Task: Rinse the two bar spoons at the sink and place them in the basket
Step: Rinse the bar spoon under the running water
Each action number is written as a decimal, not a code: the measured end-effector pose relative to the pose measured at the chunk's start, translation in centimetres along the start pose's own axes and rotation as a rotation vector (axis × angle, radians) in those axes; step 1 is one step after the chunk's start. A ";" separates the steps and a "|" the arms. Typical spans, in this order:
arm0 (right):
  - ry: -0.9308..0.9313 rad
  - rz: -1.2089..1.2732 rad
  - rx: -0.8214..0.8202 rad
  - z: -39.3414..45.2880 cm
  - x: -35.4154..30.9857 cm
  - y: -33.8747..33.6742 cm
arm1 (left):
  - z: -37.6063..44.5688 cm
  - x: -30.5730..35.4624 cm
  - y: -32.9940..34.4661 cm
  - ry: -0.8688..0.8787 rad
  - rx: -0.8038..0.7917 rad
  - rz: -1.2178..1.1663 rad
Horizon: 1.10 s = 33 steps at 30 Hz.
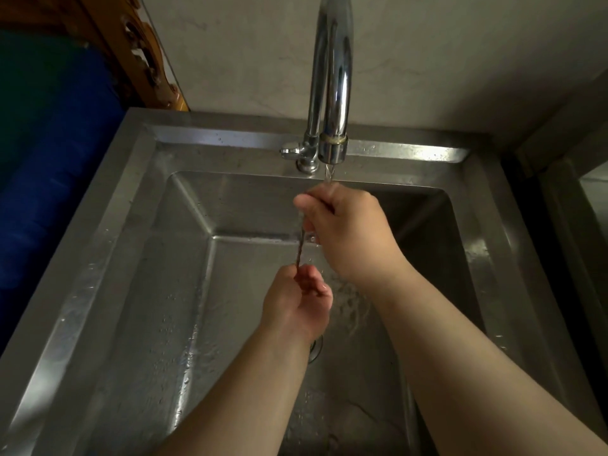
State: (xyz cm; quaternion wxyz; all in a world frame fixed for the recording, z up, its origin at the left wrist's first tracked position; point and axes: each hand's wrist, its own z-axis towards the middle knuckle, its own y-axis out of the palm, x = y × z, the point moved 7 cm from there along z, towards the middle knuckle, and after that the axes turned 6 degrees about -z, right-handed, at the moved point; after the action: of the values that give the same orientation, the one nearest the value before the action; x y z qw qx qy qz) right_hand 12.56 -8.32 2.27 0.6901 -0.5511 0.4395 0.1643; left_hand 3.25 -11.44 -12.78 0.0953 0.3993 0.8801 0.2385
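With your right hand (345, 225) clenched on the spoon's (300, 248) top under the tap (332, 93) and your left hand (297, 304) gripping its lower end over the sink (138, 258), slide the stem through the stream.

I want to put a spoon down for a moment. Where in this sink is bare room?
Free: the sink floor between its left wall and the left hand, and the front floor between the forearms. Crowded: under the faucet, where the right hand and spoon handle meet the water.
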 end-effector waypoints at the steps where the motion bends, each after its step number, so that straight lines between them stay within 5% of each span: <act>1: -0.014 -0.003 0.011 -0.1 -0.1 -0.1 | 0.0 -0.3 0.0 -0.014 -0.009 -0.005; 8: -0.043 -0.050 0.077 -1.4 1.5 -2.4 | 0.4 1.3 0.3 0.102 -0.022 0.062; 12: 0.133 -0.241 -0.050 -4.3 7.0 -3.6 | 0.5 3.8 0.3 0.282 -0.009 0.150; 17: 0.313 -0.280 -0.283 -9.4 12.0 1.1 | 0.1 4.6 2.1 0.527 -0.115 0.590; 25: 0.667 0.094 -0.184 -12.8 19.5 9.0 | -0.6 5.6 3.8 0.851 -0.089 1.502; 33: 0.919 -0.015 -0.161 -15.4 29.0 14.0 | -4.4 8.8 5.7 1.547 -0.064 1.994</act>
State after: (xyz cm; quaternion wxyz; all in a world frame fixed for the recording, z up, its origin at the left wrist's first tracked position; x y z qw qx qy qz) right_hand 12.25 -24.93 -29.30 0.3801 -0.6217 0.6814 -0.0681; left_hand -0.40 -3.08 -5.94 -0.6547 0.6421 0.0169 0.3986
